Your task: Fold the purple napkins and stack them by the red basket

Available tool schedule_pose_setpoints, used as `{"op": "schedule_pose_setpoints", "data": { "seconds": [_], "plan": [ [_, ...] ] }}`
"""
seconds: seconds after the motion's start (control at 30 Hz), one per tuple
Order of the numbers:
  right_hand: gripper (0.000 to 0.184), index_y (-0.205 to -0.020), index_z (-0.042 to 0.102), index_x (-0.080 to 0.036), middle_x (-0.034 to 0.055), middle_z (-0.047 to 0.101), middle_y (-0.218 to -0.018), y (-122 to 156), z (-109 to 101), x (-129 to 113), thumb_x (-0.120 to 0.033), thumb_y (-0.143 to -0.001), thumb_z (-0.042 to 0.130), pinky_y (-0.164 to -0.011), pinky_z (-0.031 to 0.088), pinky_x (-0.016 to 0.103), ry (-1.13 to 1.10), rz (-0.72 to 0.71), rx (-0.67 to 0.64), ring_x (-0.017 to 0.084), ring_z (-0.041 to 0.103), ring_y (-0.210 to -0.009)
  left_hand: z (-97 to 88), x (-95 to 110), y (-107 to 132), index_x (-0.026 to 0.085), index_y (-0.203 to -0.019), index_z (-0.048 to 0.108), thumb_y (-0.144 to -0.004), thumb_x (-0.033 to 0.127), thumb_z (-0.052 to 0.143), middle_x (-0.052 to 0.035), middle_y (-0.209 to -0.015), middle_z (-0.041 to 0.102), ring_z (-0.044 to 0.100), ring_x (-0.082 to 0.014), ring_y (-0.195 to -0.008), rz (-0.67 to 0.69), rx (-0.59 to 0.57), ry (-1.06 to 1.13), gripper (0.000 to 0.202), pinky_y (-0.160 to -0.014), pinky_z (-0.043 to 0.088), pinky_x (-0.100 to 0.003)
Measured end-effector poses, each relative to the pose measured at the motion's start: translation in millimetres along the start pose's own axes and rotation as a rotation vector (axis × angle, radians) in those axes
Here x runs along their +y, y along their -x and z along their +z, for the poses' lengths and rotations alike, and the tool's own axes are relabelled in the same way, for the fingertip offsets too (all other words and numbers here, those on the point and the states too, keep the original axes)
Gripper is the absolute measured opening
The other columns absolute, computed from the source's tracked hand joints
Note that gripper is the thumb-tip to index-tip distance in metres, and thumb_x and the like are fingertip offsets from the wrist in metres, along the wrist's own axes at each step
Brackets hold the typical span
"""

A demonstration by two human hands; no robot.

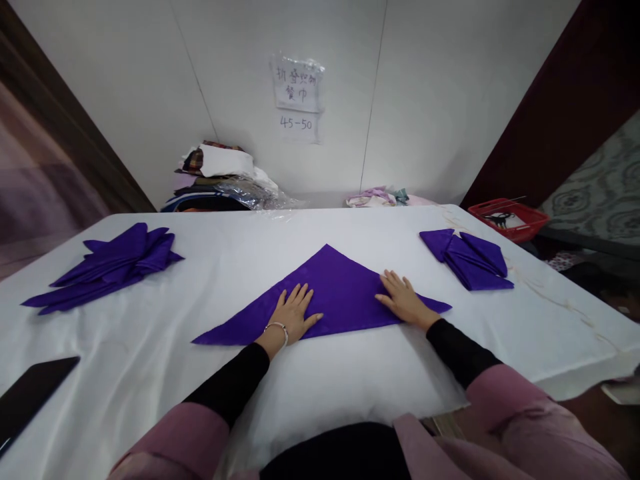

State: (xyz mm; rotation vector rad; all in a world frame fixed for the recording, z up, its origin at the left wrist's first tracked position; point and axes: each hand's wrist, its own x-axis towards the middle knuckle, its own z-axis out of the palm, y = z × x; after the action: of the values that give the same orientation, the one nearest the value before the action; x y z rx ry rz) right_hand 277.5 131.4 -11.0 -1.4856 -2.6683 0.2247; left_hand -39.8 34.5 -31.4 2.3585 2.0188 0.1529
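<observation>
A purple cloth napkin [345, 293] lies folded into a wide triangle on the white-covered table, its point away from me and its long folded edge towards me. My left hand [294, 315] rests flat on its left half, fingers spread, a bracelet at the wrist. On the right half, my right hand [403, 300] also lies flat with fingers apart, near the sloping right edge. Neither hand grips the cloth. The napkin's left and right corners stick out past my hands.
Purple folded napkins lie in a pile [117, 267] at the left, and a folded purple napkin [467, 260] at the right. A dark flat device [35, 393] sits at the near left. Beyond the table are stacked cloths [227, 163] and a red basket [530, 223].
</observation>
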Motion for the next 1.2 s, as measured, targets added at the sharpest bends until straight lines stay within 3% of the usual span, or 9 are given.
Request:
{"op": "schedule_pose_setpoints", "data": {
  "seconds": [0.13,0.23,0.7,0.9,1.0,1.1,1.2],
  "plan": [
    [0.072,-0.146,0.021,-0.020,0.0093,0.016,-0.153,10.9,9.9,-53.5,-0.063,-0.089,0.024,-0.112,0.008,0.047,-0.094,-0.263,-0.042,0.024,0.008,-0.141,-0.1,-1.0,-1.1,0.016,-0.142,0.030,-0.084,0.068,0.021,-0.0104,-0.151,0.027,0.018,-0.0275,-0.140,-0.003,-0.003,-0.008,0.078,-0.111,0.016,-0.052],
    [0.073,-0.146,0.022,-0.020,0.0105,0.018,-0.152,16.4,18.0,-60.9,-0.064,-0.089,0.026,-0.112,0.008,0.049,-0.100,-0.261,-0.073,0.025,0.010,-0.141,-1.7,-1.5,-1.7,0.016,-0.142,0.028,-0.084,0.068,0.021,-0.0101,-0.151,0.026,0.017,-0.0273,-0.140,0.000,-0.015,-0.012,0.078,-0.111,0.016,-0.052],
    [0.067,-0.145,0.026,-0.021,0.0090,0.018,-0.152,72.0,9.2,73.1,-0.060,-0.091,0.021,-0.110,0.014,0.051,0.066,0.217,-0.014,0.026,0.013,-0.140,-0.6,-2.9,-4.8,0.015,-0.142,0.030,-0.084,0.066,0.022,-0.0112,-0.150,0.028,0.017,-0.0274,-0.140,0.000,-0.017,-0.034,0.077,-0.111,0.016,-0.053],
    [0.062,-0.143,0.030,-0.018,0.0121,0.021,-0.151,77.0,0.4,103.4,-0.054,-0.092,0.024,-0.108,0.017,0.054,0.051,0.460,0.015,0.028,0.016,-0.139,-0.7,-1.8,-5.5,0.017,-0.142,0.029,-0.085,0.066,0.023,-0.0108,-0.150,0.028,0.017,-0.0286,-0.140,-0.001,-0.022,-0.037,0.076,-0.111,0.016,-0.054],
    [0.063,-0.142,0.031,-0.014,0.0161,0.022,-0.150,74.5,-5.0,89.5,-0.053,-0.092,0.026,-0.108,0.016,0.055,0.009,0.474,0.113,0.029,0.015,-0.139,-0.6,-4.3,-6.3,0.017,-0.142,0.028,-0.085,0.065,0.025,-0.0104,-0.151,0.027,0.016,-0.0275,-0.140,-0.001,-0.024,-0.039,0.075,-0.111,0.016,-0.053],
    [0.062,-0.141,0.034,-0.017,0.0139,0.026,-0.149,68.0,-5.8,49.1,-0.054,-0.092,0.029,-0.109,0.012,0.054,-0.070,0.277,0.206,0.028,0.015,-0.140,-4.1,-5.0,-8.3,0.017,-0.143,0.027,-0.084,0.064,0.027,-0.0119,-0.150,0.027,0.016,-0.0291,-0.140,-0.012,-0.059,-0.024,0.075,-0.110,0.018,-0.055],
    [0.057,-0.139,0.038,-0.022,0.0094,0.033,-0.147,58.5,-0.8,-3.3,-0.054,-0.092,0.031,-0.110,0.012,0.052,-0.231,0.058,0.189,0.025,0.019,-0.139,-11.8,7.9,-10.8,0.019,-0.142,0.030,-0.085,0.064,0.027,-0.0119,-0.151,0.026,0.016,-0.0312,-0.140,-0.011,-0.053,-0.011,0.073,-0.108,0.018,-0.059]
  ]
}}
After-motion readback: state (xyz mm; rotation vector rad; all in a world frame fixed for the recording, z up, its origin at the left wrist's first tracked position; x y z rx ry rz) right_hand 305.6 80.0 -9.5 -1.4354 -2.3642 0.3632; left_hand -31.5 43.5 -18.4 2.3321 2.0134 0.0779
